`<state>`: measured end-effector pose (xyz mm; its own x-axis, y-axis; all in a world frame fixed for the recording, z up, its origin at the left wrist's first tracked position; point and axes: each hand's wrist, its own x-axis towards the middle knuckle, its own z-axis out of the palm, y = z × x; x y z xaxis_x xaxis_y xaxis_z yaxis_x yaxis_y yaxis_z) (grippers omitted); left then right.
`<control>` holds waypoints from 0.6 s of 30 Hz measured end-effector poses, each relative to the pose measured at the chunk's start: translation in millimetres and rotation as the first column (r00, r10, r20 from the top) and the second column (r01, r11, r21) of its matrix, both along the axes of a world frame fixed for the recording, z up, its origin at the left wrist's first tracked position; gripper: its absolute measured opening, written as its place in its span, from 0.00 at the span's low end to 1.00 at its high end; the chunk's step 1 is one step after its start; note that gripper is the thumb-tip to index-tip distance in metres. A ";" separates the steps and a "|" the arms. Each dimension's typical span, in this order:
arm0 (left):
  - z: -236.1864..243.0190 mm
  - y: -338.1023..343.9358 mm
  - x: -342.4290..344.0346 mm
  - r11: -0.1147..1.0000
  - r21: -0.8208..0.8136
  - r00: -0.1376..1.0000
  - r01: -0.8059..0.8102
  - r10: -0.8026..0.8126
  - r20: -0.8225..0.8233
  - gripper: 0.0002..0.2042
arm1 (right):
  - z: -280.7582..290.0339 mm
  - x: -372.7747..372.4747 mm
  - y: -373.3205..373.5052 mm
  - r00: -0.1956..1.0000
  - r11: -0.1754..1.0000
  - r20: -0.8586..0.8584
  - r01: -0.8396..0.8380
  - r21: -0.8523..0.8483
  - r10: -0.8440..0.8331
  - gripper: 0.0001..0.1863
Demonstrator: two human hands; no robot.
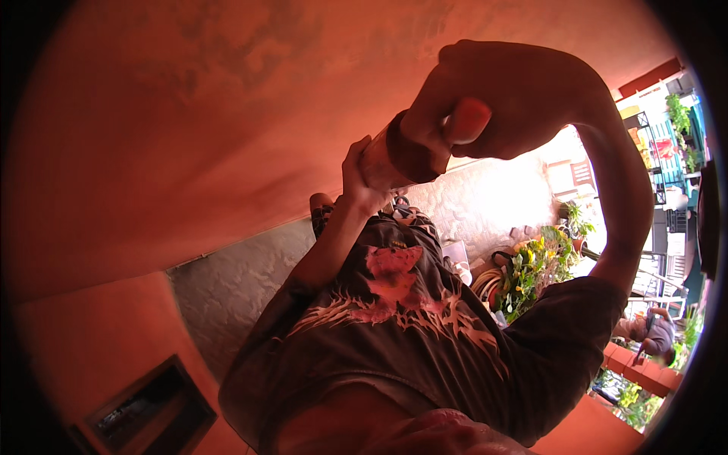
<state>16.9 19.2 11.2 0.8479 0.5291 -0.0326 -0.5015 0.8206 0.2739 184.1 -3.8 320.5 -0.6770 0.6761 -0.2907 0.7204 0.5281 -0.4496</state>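
My left hand [362,180] is wrapped around a cylindrical container [390,163], held tilted in front of my body, with a pale lower part and a darker upper part. My right hand [516,98] is curled at the container's upper end, its fingers closed on a small red object [469,120], perhaps a handle, that pokes out of the fist. Whether that object touches or enters the container is hidden by my fingers. My dark printed T-shirt [394,326] fills the lower middle.
An orange wall [189,136] spans the upper left. A dark framed recess [152,402] sits at lower left. Grey textured paving [227,288] runs behind me, with potted plants [531,280] and a coiled hose [493,288]. Another person [652,337] is near a railing at the far right.
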 end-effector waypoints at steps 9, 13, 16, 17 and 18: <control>12.3 22.3 -12.2 0.983 0.060 0.979 -0.172 0.177 -0.105 0.25 | -54.7 69.2 7.9 0.443 0.960 -0.860 0.226 -0.165 -0.252 0.03; 29.1 30.5 -19.6 0.965 0.086 0.956 -0.248 0.258 -0.137 0.25 | -115.3 75.6 18.5 -0.007 0.929 -0.932 0.085 -0.361 -0.362 0.05; 41.5 32.4 -24.9 0.952 0.109 0.947 -0.285 0.298 -0.124 0.26 | -157.9 68.6 27.8 -0.243 0.898 -0.873 0.022 -0.440 -0.422 0.04; 44.8 32.4 -26.2 0.950 0.121 0.948 -0.288 0.301 -0.107 0.27 | -169.9 62.2 30.5 -0.320 0.892 -0.843 -0.014 -0.452 -0.432 0.03; 47.9 32.6 -27.4 0.949 0.130 0.952 -0.288 0.298 -0.068 0.28 | -179.7 56.2 33.0 -0.399 0.904 -0.818 -0.073 -0.422 -0.414 0.03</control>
<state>-10.4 51.8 59.0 0.6519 0.7581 -0.0209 -0.6853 0.6006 0.4118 240.3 29.2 140.9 -0.0448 0.9231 0.3819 -0.7374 0.2274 -0.6361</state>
